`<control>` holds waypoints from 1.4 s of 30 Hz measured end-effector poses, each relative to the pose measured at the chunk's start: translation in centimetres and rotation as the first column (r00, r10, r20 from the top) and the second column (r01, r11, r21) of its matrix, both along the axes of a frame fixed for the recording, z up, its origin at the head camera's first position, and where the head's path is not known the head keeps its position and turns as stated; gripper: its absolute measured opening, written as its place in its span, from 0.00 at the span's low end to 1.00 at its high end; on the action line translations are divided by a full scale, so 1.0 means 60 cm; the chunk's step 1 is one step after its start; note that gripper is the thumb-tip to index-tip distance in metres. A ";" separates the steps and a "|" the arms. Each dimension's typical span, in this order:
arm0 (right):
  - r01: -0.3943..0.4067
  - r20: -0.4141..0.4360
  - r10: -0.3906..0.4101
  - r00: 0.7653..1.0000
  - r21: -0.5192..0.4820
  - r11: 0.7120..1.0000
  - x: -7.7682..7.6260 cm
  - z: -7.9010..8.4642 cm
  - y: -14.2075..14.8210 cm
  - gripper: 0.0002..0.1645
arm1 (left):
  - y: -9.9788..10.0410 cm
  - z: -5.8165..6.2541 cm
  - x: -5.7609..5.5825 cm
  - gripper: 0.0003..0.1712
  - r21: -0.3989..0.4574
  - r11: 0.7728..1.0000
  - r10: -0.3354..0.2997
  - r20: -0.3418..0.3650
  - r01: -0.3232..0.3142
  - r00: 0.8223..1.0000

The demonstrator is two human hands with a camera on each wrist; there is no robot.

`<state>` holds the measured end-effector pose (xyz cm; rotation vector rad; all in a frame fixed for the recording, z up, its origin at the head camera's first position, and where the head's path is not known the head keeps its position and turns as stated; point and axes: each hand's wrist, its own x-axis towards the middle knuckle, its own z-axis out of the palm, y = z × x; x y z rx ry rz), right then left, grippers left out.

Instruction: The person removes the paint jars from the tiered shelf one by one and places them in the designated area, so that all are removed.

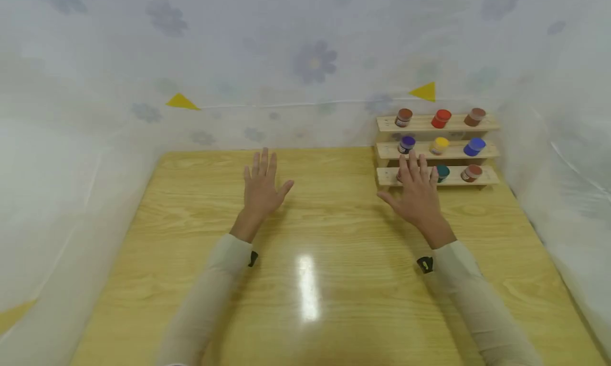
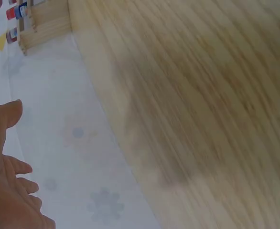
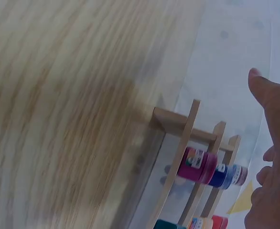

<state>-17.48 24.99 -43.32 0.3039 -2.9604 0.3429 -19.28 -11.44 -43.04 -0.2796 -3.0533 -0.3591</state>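
My left hand (image 1: 261,191) hovers over the wooden table (image 1: 305,223), palm down, fingers straight and thumb spread, holding nothing. On the other side my right hand (image 1: 417,196) is held the same way, just in front of a three-step wooden rack (image 1: 389,123). Small paint jars stand on its steps, among them a red jar (image 1: 441,119), a yellow jar (image 1: 439,146) and a blue jar (image 1: 474,147). The right fingers partly hide a jar on the lowest step; in the right wrist view a magenta jar (image 3: 197,164) shows there. Neither hand visibly touches anything.
A white flowered sheet (image 1: 267,53) hangs behind the table and along both sides. Yellow triangles (image 1: 183,102) are fixed to it. Light glares off the tabletop between the forearms. Dark straps (image 1: 425,264) show by both wrists.
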 end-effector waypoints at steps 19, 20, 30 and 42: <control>0.057 0.018 -0.057 0.998 -0.020 0.998 -0.008 0.009 0.082 0.67 | 0.131 -0.018 -0.018 0.49 0.017 0.994 -0.106 0.023 0.106 0.994; 0.064 0.020 -0.063 0.998 -0.027 0.998 -0.007 0.009 0.086 0.68 | 0.137 -0.018 -0.018 0.49 0.018 0.994 -0.110 0.027 0.110 0.994; 0.113 0.041 -0.112 0.993 -0.031 0.993 -0.006 0.007 0.139 0.71 | 0.179 -0.025 -0.023 0.48 0.047 0.985 -0.168 0.055 0.166 0.984; 0.174 0.084 -0.163 0.983 -0.136 0.975 0.003 -0.006 0.214 0.75 | 0.241 -0.013 -0.029 0.45 -0.010 0.977 -0.211 0.067 0.212 0.975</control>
